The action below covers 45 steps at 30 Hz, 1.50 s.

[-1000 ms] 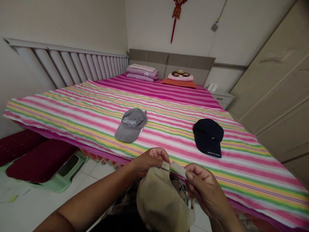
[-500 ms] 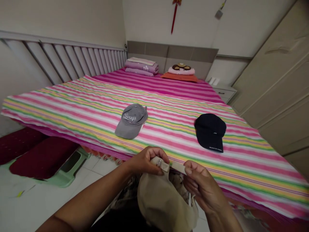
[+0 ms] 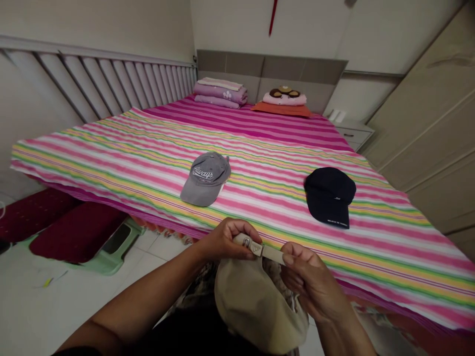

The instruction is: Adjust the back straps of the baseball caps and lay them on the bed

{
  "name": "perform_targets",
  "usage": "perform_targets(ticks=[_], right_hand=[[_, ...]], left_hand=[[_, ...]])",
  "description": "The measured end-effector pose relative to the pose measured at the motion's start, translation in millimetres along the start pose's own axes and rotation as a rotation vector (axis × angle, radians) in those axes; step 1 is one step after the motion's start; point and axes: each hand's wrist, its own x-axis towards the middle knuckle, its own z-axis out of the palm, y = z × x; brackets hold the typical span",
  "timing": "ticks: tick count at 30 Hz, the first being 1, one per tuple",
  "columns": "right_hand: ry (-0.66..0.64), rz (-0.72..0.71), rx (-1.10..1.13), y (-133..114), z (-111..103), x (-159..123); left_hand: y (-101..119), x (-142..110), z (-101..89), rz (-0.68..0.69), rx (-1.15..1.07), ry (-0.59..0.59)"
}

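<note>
A beige cap point(image 3: 256, 301) hangs below my two hands, in front of the bed's near edge. My left hand point(image 3: 235, 240) pinches the buckle end of its back strap point(image 3: 273, 253), where a small metal clasp shows. Between thumb and fingers, my right hand point(image 3: 306, 274) grips the strap's other end. The strap runs straight from one hand to the other. On the striped bedspread beyond lie a grey cap point(image 3: 206, 179) with white lettering and, to the right, a dark navy cap point(image 3: 329, 197).
The bed point(image 3: 156, 143) has a rail point(image 3: 111, 84) on the left. Folded purple bedding point(image 3: 220, 94) and an orange pillow point(image 3: 280, 109) lie by the headboard point(image 3: 289, 74). Green stools point(image 3: 111, 262) with dark red tops stand at lower left. A nightstand point(image 3: 354, 134) is at right.
The two strap ends now line up in one straight band, where a dark gap showed between them before. My view has tilted down slightly, and the caps on the bed have not moved.
</note>
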Motion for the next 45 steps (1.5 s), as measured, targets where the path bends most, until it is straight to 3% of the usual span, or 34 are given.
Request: perform_targets(ticks=[11,18,22,32,45], right_hand=[[0.017,-0.01,-0.091,3,-4,4],[0.058,-0.125,-0.489,-7,-8,2],[0.026,-0.133,-0.596,-10,-7,0],[0.004,-0.19,-0.657,-13,-2,0],[0.052,-0.181,-0.574,-5,0,5]], left_hand=[[4,0,1.3,0.016,0.095,-0.013],[5,-2,1.7,0.06,0.247,0.006],[6,-3,1.7,0.111,0.336,-0.009],[9,-2,2.4,0.369,0.573,-0.046],[8,-2,3.4,0.456,0.584,-0.054]])
